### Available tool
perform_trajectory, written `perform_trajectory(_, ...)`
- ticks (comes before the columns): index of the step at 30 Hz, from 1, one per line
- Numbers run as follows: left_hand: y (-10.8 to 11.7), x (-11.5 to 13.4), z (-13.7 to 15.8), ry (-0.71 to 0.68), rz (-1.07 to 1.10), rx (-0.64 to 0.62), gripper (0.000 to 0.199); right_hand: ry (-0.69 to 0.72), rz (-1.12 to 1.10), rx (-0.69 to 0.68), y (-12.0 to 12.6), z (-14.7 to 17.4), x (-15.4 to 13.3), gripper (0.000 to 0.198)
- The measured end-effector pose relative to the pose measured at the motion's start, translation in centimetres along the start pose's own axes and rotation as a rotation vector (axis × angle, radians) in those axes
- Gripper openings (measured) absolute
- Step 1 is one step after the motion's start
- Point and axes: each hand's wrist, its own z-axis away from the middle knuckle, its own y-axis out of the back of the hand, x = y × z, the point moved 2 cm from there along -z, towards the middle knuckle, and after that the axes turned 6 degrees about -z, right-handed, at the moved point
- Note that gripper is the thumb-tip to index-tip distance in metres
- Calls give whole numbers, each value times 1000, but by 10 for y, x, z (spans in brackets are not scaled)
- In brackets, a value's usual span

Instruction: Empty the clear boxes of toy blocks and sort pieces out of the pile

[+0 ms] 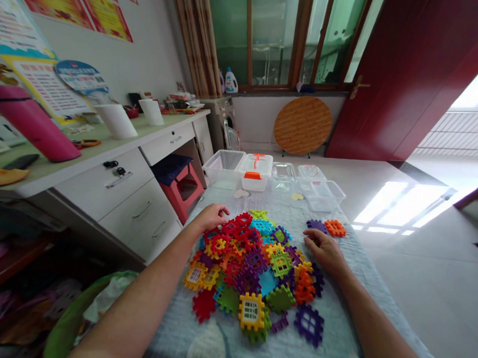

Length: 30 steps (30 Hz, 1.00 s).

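A heap of colourful plastic interlocking building tiles (255, 260) with notched edges lies on the cloth-covered table. At the heap's far left edge rests my left hand (212, 217), fingers loosely bent beside the red tiles (241, 221); I see nothing held in it. My right hand (324, 248) is on the cloth to the right of the heap, its fingers apart and holding nothing visible. Just beyond it, a purple tile (317, 226) and an orange tile (335, 228) lie side by side, away from the heap. A dark purple window tile (309, 325) lies near the front.
Toward the table's far end stand a clear plastic bin (224, 166), a clear box with orange latches (258, 173), and smaller clear containers (322, 194). A red stool (179, 187) and a white desk (100, 193) are on the left, with a green basket (58, 334) lower down.
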Motion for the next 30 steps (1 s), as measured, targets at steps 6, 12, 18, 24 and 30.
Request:
perform_trajectory(6,15,-3,2,-14,-5,-55,39,-16,-1,-13,0,-1,4,37)
perform_trajectory(12,-2,0,-1,-10,-46,-147,53,-10,-10,0,0,1,3,36)
perform_trajectory(18,1,0,-1,-6,3,-165,48,-14,-5,-5,0,1,4,34)
perform_trajectory(24,26,-15,-5,-5,68,-169,37,-19,-1,8,0,0,3,34)
perform_trajectory(30,34,-26,-24,-19,-16,-149,30,-32,24,10,0,-1,5,37)
